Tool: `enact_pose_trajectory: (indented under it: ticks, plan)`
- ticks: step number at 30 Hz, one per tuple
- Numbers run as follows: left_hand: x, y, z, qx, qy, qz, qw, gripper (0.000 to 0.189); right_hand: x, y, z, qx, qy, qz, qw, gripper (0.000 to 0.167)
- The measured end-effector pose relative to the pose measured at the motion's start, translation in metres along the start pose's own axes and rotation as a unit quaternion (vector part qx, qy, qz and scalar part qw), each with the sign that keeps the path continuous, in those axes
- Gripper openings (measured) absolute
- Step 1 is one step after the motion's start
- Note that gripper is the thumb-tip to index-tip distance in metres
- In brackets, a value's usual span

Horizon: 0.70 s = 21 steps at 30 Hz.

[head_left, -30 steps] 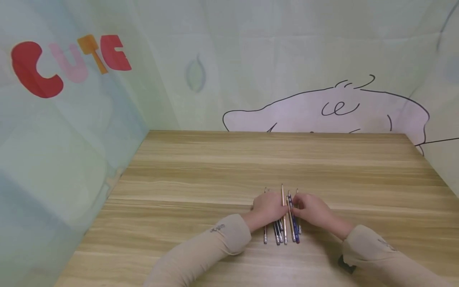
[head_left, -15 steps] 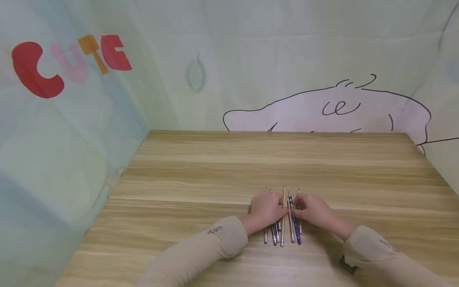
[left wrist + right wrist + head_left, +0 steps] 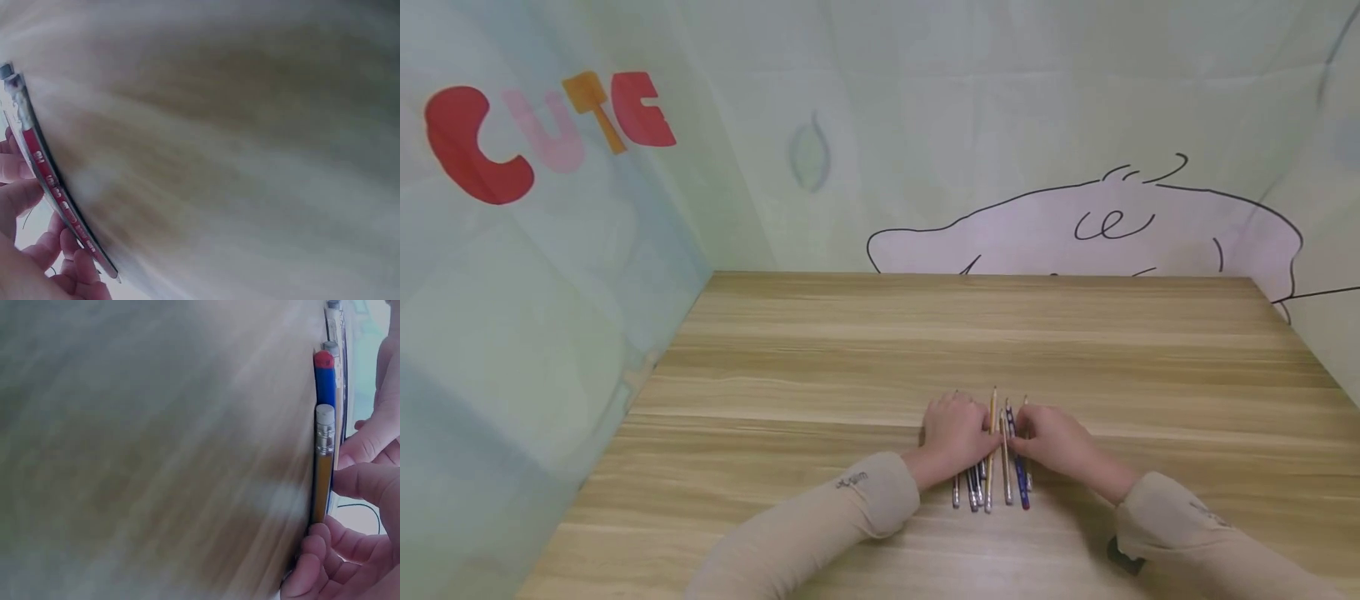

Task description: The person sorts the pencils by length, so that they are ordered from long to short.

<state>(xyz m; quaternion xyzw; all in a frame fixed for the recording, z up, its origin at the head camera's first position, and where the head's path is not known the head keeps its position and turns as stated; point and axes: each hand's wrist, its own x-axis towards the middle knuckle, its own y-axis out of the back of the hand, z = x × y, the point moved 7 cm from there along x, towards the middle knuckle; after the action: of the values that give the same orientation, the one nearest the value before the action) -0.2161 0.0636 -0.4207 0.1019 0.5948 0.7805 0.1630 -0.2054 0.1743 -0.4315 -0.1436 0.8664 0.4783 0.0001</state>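
Observation:
Several pencils lie side by side in a loose row on the wooden table, roughly lengthwise to me. My left hand point(image 3: 953, 429) arches over the left part of the row, fingers bent down at its outer side and thumb on the pencils. In the left wrist view, a red pencil point(image 3: 57, 195) lies against those fingers. My right hand point(image 3: 1056, 437) spans the right end, its thumb by a blue pencil point(image 3: 1022, 483) with a red end. A yellow pencil point(image 3: 323, 478) with a white eraser lies between thumb and curled fingers in the right wrist view. The hands hide the pencils' middles.
The wooden table point(image 3: 820, 358) stretches away to a pale printed curtain point(image 3: 760, 125) behind it and at the left. A small dark object point(image 3: 1126, 554) shows beneath the right cuff.
My left hand has shifted slightly left. The eraser ends of a few middle pencils have swung a little to the left, and one has rolled. The right hand stays nearly still.

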Motion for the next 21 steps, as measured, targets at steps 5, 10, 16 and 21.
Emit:
enact_pose_trajectory:
  ticks: [5,10,16,21]
  plan:
    - [0.0019,0.0006,-0.001,0.001,0.005,-0.004,1.0,0.036,0.0015,-0.0019,0.0013,-0.004,-0.012,0.005,0.9999,0.013]
    - [0.0038,0.0002,-0.0008,0.008,0.008,-0.012,0.9999,0.04,0.0012,-0.0017,0.0009,-0.004,-0.026,0.003,0.9997,0.015]
    - [0.0048,0.0001,0.0001,0.037,0.008,-0.017,0.9991,0.043,0.0013,-0.0009,-0.0012,-0.013,-0.032,0.008,0.9994,0.016]
    - [0.0048,0.0003,0.0011,0.04,0.008,-0.016,0.9991,0.043,0.0019,-0.001,-0.0014,-0.017,-0.032,0.014,0.9992,0.016]
